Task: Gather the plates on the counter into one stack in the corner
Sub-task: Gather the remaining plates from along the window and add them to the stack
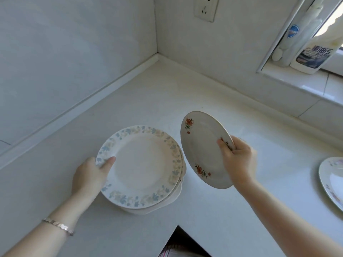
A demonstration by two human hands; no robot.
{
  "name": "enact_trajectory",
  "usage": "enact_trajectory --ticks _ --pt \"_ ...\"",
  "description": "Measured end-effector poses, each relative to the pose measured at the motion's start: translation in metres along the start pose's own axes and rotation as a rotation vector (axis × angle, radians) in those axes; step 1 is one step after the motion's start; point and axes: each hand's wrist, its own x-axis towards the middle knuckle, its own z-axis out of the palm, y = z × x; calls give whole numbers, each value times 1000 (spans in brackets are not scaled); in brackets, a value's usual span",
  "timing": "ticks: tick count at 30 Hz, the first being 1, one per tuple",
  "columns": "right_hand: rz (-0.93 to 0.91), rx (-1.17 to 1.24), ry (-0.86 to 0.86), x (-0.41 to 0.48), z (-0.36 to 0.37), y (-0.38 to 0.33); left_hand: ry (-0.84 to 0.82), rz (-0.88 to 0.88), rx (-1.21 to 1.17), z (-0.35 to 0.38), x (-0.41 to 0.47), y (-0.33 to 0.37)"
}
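Observation:
A stack of plates (143, 169) with a blue-flowered rim on top rests on the white counter (185, 93), some way out from the wall corner. My left hand (91, 175) grips the stack's left rim, thumb on top. My right hand (237, 158) holds a smaller plate with red flowers (202, 147), tilted on edge in the air just right of the stack. Another flowered plate (332, 180) lies flat at the right edge of the view, partly cut off.
The two tiled walls meet at the corner (157, 54) beyond the stack. A wall socket (205, 8) sits above it. Two cleaner bottles (313, 52) stand on the window sill at top right. The counter has a cut-out edge (176, 227) near me.

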Motion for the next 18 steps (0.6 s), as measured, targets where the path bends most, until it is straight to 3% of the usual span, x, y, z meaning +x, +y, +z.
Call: enact_trajectory --ticks 4,8,10,14,18 --pt "8 4 -11 -2 2 3 -35 115 354 -5 4 -4" --pt "6 -3 -16 -4 2 8 -25 141 405 -6 4 -8" --pt "6 -7 -10 -5 0 11 -23 108 214 0 1 -8" --pt "17 -15 4 -7 -3 15 -140 -112 -617 20 -10 3" --pt "-6 -3 34 -9 -6 19 -79 -206 -900 28 -13 7"
